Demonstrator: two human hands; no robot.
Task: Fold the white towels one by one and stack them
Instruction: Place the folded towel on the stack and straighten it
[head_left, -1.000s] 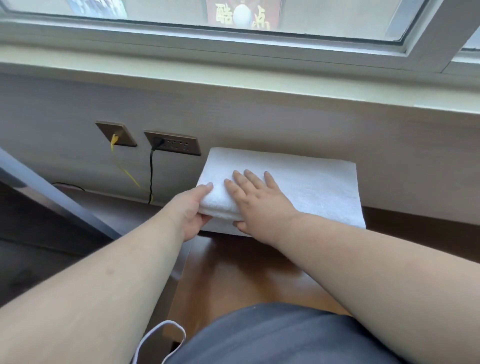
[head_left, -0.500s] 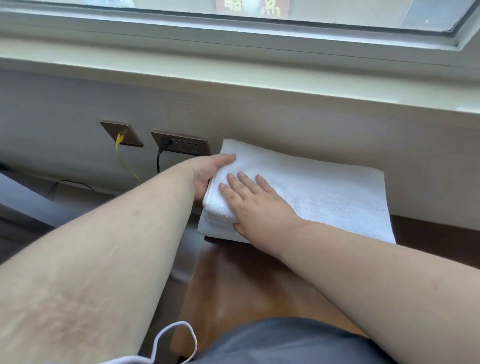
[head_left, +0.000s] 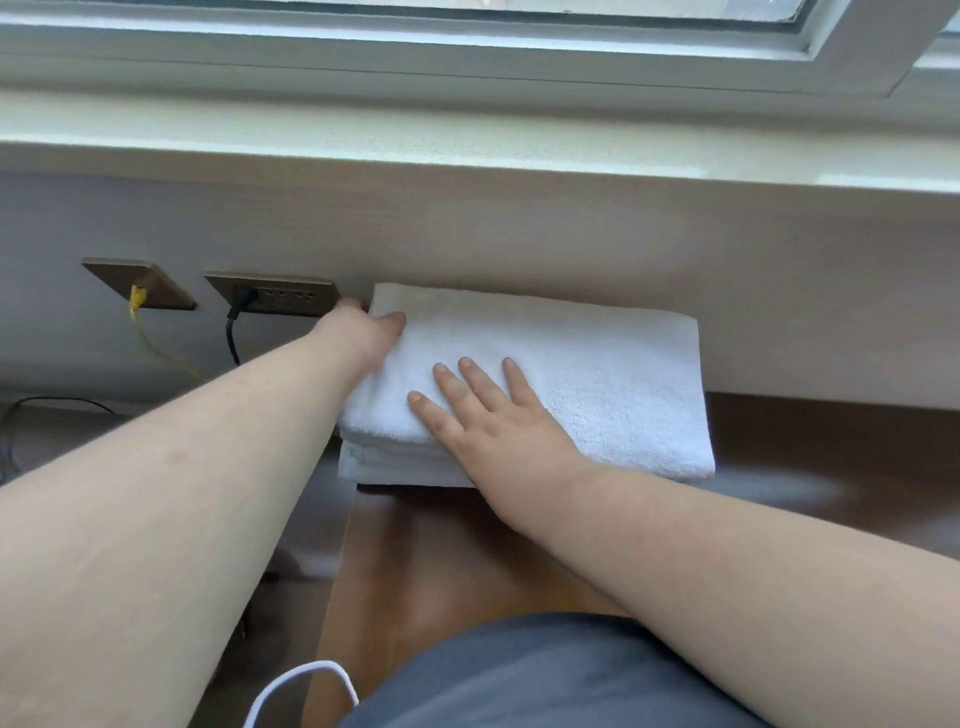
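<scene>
A stack of folded white towels lies on the brown wooden table, pushed against the wall. My left hand holds the top towel at its far left corner. Its thumb lies on top and its fingers go down the left edge, mostly hidden. My right hand rests flat on the top towel near its front left, fingers straight and spread. The lower towels stick out a little at the front left under the top one.
Two brown wall sockets are left of the stack, one with a yellow cable, one with a black plug. The window sill runs above. The table's left edge drops to the floor. A white cord hangs near my lap.
My left hand slid along the towel's left edge from the near corner to the far corner by the wall. My right hand stayed flat on top, moving slightly further onto the towel.
</scene>
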